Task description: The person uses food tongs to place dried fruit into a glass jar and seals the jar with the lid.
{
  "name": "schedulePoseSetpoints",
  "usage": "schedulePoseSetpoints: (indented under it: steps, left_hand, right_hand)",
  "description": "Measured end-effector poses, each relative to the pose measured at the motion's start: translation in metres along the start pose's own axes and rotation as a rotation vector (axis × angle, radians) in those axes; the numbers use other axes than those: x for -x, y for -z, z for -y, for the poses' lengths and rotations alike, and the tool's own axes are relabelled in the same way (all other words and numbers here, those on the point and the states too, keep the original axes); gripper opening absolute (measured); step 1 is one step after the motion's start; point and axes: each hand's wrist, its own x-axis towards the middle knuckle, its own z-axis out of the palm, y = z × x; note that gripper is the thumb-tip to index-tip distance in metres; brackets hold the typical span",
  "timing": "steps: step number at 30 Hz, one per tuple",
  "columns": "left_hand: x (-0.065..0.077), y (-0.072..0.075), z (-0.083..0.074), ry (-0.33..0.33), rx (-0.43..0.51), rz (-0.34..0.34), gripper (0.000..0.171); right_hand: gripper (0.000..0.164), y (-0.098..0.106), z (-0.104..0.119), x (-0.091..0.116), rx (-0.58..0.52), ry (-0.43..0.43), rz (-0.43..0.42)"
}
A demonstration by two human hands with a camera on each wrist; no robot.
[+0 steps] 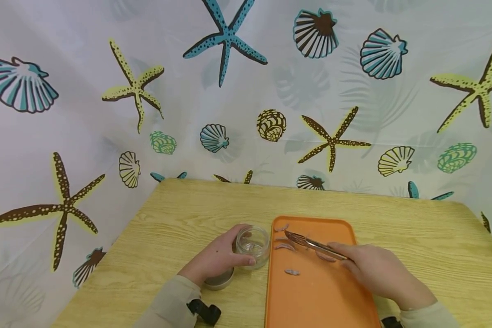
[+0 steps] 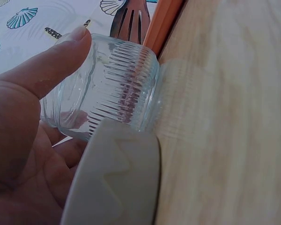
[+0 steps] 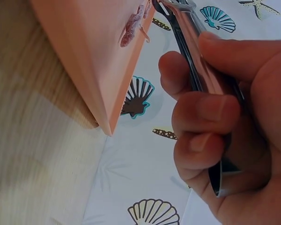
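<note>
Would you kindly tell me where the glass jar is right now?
In the head view, the glass jar is in the grip of the left hand, close beside the left edge of the orange tray.

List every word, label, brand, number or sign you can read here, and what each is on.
None: no lettering or numbers can be read in any view.
The jar, metal lid, tongs and orange tray show no readable print.
The backdrop cloth carries only shell, starfish and leaf pictures.
</note>
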Motion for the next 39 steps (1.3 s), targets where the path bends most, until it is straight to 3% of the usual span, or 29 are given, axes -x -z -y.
schedulePoseSetpoints:
  steps: [8, 14, 21, 30, 39]
  left_hand:
    - [-0.001, 0.000, -0.004, -0.002, 0.001, 0.003, 0.087]
    - [0.001, 0.000, -0.005, -0.005, 0.001, 0.000, 0.087]
    - [0.002, 0.000, -0.004, -0.010, -0.013, 0.000, 0.087]
    - [-0.001, 0.000, -0.004, -0.007, -0.026, -0.002, 0.088]
    - [0.001, 0.000, -0.002, -0.007, -0.018, 0.002, 0.087]
  right_hand:
    - [0.046, -0.001, 0.002, 0.000, -0.020, -0.011, 0.011]
    - [0.048, -0.003, 0.003, 0.000, 0.034, -0.036, 0.004]
    - [0.045, -0.002, 0.000, 0.001, 0.080, 0.004, -0.052]
    - [0.047, 0.004, -0.001, 0.003, -0.011, 0.039, -0.085]
    - [0.050, 0.005, 0.009, 0.004, -0.033, 0.132, -0.210]
